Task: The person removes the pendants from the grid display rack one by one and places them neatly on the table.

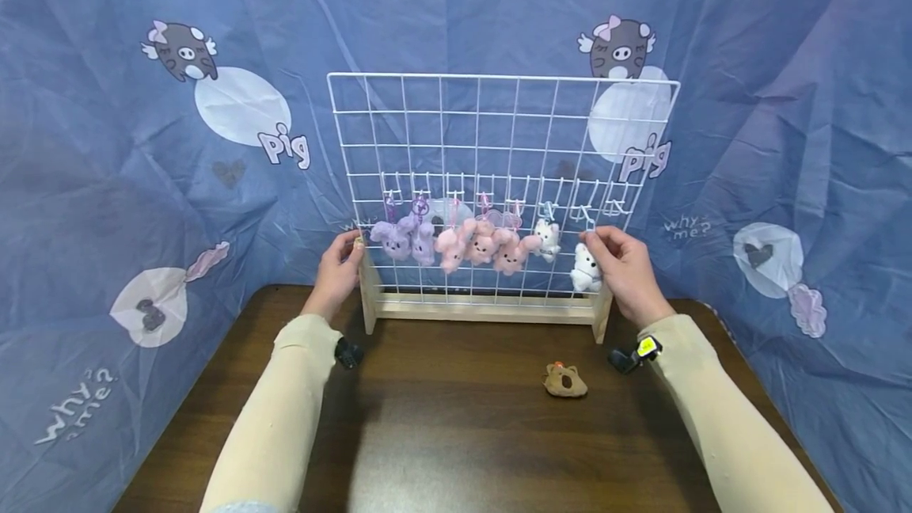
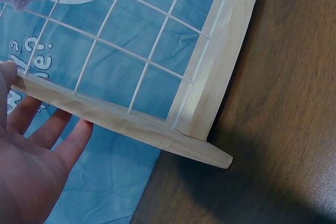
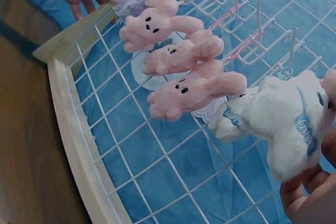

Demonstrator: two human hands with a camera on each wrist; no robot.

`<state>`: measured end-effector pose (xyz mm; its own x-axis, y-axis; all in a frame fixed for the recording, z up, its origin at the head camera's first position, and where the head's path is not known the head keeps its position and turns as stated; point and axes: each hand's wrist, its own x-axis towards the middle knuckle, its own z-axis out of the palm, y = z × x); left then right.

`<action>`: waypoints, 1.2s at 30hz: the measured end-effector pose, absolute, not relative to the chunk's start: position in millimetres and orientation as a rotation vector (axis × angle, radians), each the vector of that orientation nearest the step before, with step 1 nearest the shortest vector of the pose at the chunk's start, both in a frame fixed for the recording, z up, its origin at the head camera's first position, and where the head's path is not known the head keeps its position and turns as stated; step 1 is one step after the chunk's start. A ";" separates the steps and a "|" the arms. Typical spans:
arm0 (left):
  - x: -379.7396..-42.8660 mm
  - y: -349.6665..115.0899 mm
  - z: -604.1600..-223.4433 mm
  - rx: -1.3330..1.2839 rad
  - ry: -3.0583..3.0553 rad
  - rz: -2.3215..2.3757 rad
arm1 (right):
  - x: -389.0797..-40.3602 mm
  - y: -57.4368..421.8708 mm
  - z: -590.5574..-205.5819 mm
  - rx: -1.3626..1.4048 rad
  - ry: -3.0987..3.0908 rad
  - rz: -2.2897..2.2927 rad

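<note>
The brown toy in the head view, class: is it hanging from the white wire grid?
No, the brown toy lies on the dark wooden table, in front of the white wire grid.

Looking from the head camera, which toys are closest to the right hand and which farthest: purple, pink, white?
1. White toys, right end of the row, one touching the right hand.
2. Pink toys, in the middle.
3. Purple toys, at the left end.

The surface (image 1: 442, 418) is dark brown, grained wood with a pale sheen. Toward its back stands a wire rack (image 1: 476, 177) on a wooden base (image 1: 484, 311); before the rack's right end lies a small brown item (image 1: 556, 387), probably a plush animal.
</note>
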<state>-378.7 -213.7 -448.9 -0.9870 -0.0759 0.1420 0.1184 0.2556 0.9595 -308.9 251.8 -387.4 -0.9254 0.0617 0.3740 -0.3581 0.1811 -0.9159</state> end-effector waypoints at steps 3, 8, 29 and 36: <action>-379.1 -215.7 -450.1 -0.038 -2.353 -1.828 | -309.3 251.7 -386.7 0.294 -2.149 1.790; -378.8 -217.3 -451.0 -0.031 -2.367 -1.818 | -308.5 251.3 -385.6 0.295 -2.176 1.777; -380.1 -215.8 -450.9 -0.053 -2.356 -1.839 | -299.8 250.9 -385.5 0.320 -2.175 1.792; -380.5 -215.8 -451.8 -0.063 -2.370 -1.776 | -298.6 248.7 -398.4 0.354 -2.239 1.769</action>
<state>-380.5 -215.8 -451.8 -0.9831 -0.0730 0.1677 0.1405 0.2860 0.9479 -298.6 248.7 -398.4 -0.9349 -0.0267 0.3539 -0.3504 0.2266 -0.9088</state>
